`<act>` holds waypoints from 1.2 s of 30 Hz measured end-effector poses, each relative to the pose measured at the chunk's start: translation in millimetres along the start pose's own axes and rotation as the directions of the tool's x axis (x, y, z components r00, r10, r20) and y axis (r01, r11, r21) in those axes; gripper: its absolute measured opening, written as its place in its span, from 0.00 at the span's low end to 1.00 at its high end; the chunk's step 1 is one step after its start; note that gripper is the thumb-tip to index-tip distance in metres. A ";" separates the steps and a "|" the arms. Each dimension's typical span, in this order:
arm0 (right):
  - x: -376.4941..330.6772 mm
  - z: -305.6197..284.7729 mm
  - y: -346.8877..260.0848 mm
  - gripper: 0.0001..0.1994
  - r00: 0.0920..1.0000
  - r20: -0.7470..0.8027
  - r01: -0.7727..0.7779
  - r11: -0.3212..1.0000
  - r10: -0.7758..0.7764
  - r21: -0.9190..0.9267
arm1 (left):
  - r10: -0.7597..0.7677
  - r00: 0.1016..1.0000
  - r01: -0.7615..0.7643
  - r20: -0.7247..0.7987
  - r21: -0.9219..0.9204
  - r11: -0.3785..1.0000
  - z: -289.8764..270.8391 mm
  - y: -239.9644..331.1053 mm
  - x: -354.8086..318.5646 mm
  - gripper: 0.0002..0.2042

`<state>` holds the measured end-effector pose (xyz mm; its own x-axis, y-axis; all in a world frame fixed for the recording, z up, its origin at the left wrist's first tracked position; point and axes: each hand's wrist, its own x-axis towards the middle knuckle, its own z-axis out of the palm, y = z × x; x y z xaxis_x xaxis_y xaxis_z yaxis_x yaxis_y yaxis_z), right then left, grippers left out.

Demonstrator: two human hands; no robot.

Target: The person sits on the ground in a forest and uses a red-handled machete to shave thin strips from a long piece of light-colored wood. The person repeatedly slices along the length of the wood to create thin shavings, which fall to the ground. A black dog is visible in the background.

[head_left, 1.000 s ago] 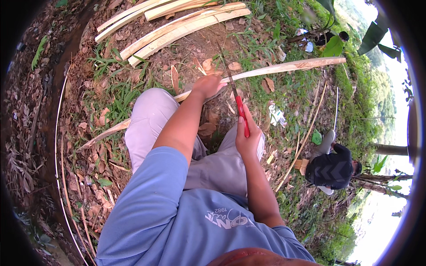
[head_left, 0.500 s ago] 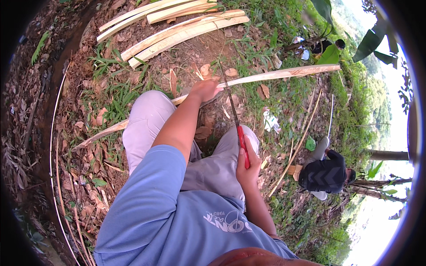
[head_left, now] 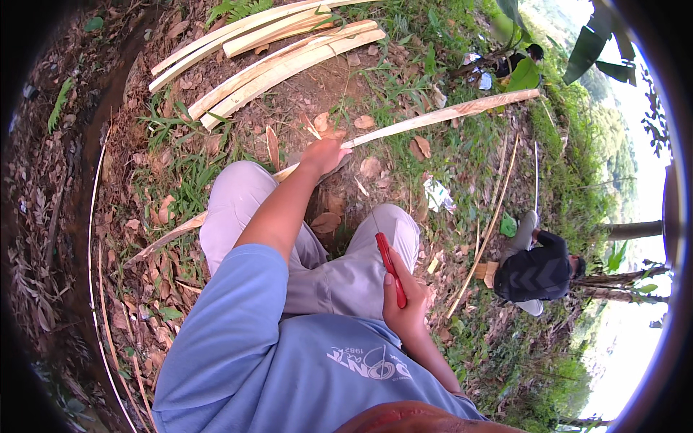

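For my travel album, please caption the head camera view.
Outdoors, the left hand holds a long pale wooden strip; the right hand grips a red-handled tool.

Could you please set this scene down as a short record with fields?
Left hand: closed around a long pale wooden strip, left hand beyond the knees
Right hand: right hand holding a thin-bladed tool with a red handle; blade blurred, tip unclear
Upper left: split pale wooden pieces on the ground
Right of strip's middle: crumpled white wrapper
Far right: another person in a dark top
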<state>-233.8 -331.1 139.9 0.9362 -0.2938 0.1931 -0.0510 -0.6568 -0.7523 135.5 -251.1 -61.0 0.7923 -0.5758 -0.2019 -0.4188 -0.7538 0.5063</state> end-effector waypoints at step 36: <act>124.7 96.9 116.7 0.24 0.953 -0.280 0.200 0.931 -0.113 0.305 | 0.129 0.988 -0.127 -0.090 0.028 0.991 18.3 -22.0 16.6 0.18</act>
<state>-89.3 -377.2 15.1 0.8010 -0.3999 0.4454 0.2456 -0.4589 -0.8538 149.8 -249.8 -90.8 0.7683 -0.6374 -0.0583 -0.5283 -0.6829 0.5045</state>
